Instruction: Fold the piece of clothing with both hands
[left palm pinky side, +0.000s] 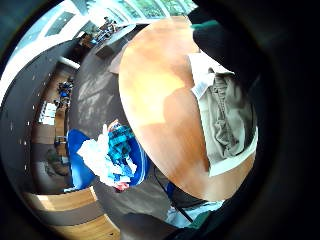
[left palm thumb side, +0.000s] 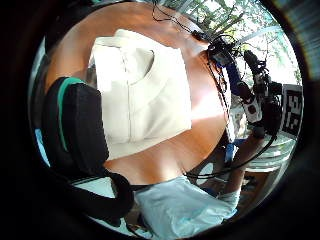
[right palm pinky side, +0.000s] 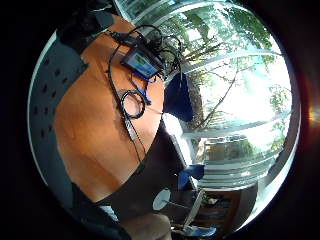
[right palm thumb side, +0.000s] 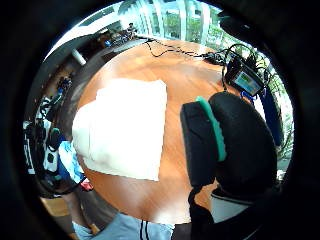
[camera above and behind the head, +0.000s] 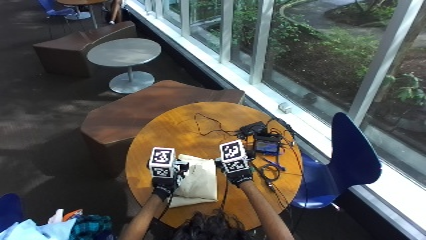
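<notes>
— Left hand (camera above and behind the head: 162, 186) hangs over the near-left edge of the round table (camera above and behind the head: 170, 127), right hand (camera above and behind the head: 238, 176) beside it. Fingers? Can't tell on either from the outside view.
— And the clothing?
— Cream garment (camera above and behind the head: 198, 182), already a folded packet, lies flat by the table's near edge between the hands.
— Left palm views?
— Little-finger side shows the garment (left palm pinky side: 225, 115) at the rim, a white hem showing. Thumb side: the whole packet (left palm thumb side: 142, 90), nothing pinching it.
— Right thumb side?
— Same packet (right palm thumb side: 125, 127), lying free.
— Handling?
— Light, soft, limp, I'd judge; take it by corners or along the folded edge.
</notes>
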